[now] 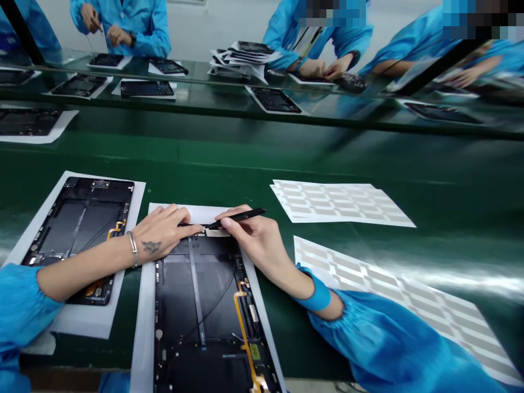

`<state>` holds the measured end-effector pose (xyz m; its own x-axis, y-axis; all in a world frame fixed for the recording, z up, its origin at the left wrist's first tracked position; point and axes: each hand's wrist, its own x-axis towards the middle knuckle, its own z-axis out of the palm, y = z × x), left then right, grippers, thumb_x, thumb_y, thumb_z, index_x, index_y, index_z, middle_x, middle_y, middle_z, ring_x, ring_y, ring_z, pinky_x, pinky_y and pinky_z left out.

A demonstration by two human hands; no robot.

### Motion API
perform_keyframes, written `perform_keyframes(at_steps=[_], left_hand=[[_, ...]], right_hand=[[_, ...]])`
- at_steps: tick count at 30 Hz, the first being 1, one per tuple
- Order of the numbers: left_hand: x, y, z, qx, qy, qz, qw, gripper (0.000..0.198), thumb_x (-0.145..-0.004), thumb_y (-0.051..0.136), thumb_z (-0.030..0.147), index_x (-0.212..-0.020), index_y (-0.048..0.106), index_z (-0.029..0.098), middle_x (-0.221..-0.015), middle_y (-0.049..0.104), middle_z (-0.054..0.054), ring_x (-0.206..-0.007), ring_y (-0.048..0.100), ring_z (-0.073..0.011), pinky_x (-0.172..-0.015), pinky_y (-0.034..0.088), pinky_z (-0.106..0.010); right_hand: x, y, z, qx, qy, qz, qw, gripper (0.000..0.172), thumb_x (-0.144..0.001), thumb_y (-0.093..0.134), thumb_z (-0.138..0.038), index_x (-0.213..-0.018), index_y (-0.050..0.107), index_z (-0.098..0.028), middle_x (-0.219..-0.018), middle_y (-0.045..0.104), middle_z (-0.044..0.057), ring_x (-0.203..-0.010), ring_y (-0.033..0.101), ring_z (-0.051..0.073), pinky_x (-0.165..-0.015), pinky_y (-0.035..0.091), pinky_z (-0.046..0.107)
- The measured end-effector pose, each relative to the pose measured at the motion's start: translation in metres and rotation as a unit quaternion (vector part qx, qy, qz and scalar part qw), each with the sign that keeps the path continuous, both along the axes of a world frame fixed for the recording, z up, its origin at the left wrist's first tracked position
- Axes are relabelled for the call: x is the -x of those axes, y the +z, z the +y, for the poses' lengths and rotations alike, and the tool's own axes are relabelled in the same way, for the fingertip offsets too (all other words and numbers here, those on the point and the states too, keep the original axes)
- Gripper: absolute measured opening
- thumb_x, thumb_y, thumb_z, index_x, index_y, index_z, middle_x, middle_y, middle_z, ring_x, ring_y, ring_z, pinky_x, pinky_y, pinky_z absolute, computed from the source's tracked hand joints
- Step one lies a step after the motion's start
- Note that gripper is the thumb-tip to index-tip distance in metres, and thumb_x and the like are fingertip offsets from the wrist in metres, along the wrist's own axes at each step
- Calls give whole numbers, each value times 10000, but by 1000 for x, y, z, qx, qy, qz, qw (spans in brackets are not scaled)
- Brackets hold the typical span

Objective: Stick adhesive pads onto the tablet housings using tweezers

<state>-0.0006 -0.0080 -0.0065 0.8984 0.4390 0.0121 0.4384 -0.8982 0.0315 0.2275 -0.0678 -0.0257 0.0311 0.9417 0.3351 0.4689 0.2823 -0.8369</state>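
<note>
Your right hand (249,237) is closed on slim black tweezers (241,218), pinched between thumb and fingers, with the tips pointing left toward the top edge of an open tablet housing (192,295). Your left hand (159,232) lies open and flat across that same edge, fingers stretched toward the tweezer tips, and does not appear to grip anything. The work in hand is at that edge, around a small white label (216,232) at the centre bottom of the frame, though your fingers hide part of the spot.

The housing is black and lies on a white paper sheet, with a yellow flex cable (243,327) along its right side. A second housing (77,218) sits on its own sheet at lower left, under your left forearm.

To the right, two sheets of beige labels (339,202) (393,295) lie on the green worktop (262,158).

Farther off, along the top of the frame, a stack of housings (245,57) lies beside a co-worker's hands (323,68).
</note>
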Motion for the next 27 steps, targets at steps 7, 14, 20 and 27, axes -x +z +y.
perform_keyframes(at_steps=[7,14,20,27], left_hand=[[-3,0,0,-10,-2,5,1000,429,-970,477,108,-1359,566,265,-1128,579,-86,-984,516,-236,-803,423,-345],[-2,2,-2,-28,-6,12,1000,406,-983,470,124,-1353,568,259,-1117,585,-86,-979,514,-232,-785,424,-334],[-1,0,-1,-27,-7,9,1000,424,-975,483,114,-1363,565,263,-1131,593,-84,-993,527,-233,-813,428,-341],[2,-7,1,-30,-40,-24,998,417,-954,471,73,-1341,561,199,-1191,610,-107,-1041,549,-230,-853,437,-344]], right_hand=[[-1,0,-2,-55,43,-49,996,308,-971,577,-407,-804,747,-211,-885,759,80,-892,701,232,-772,552,342],[0,2,-5,-146,99,-93,980,144,-972,584,-241,-949,724,-215,-803,725,52,-801,640,212,-737,524,355],[0,-2,-5,-151,86,-80,982,136,-966,585,-218,-949,720,-217,-795,716,49,-801,631,213,-726,515,353],[-2,1,-5,-105,91,-60,988,218,-969,584,-349,-908,749,-221,-830,745,61,-828,662,223,-758,534,367]])
